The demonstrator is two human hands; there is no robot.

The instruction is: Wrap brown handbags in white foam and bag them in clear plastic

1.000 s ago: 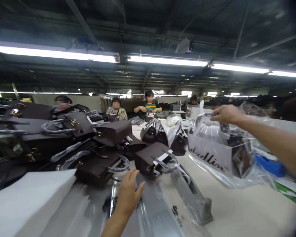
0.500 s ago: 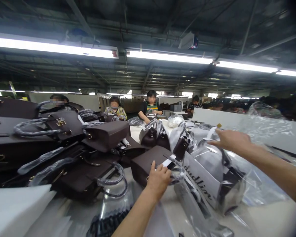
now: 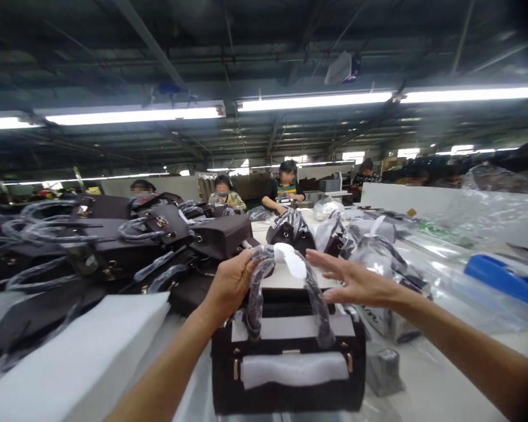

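A dark brown handbag (image 3: 290, 400) stands upright directly in front of me. Its two-sided handle (image 3: 256, 302) is wrapped in clear plastic, and a white strip (image 3: 293, 261) hangs at the top of it. White padding (image 3: 295, 370) covers the front between gold fittings. My left hand (image 3: 232, 281) is closed round the upper left of the handle. On the other side my right hand (image 3: 356, 280) is open, fingers spread beside the handle; I cannot tell whether it touches.
Several brown handbags (image 3: 123, 246) are piled at left behind a stack of white foam sheets (image 3: 79, 351). At right are a plastic-bagged handbag (image 3: 378, 264), clear plastic sheets (image 3: 440, 293) and a blue object (image 3: 506, 281). A co-worker (image 3: 286, 190) sits across the table.
The handbag that lay under my left hand now appears upright before me, with that hand on its handle. My right hand has left the plastic-bagged bag. The view has turned left.
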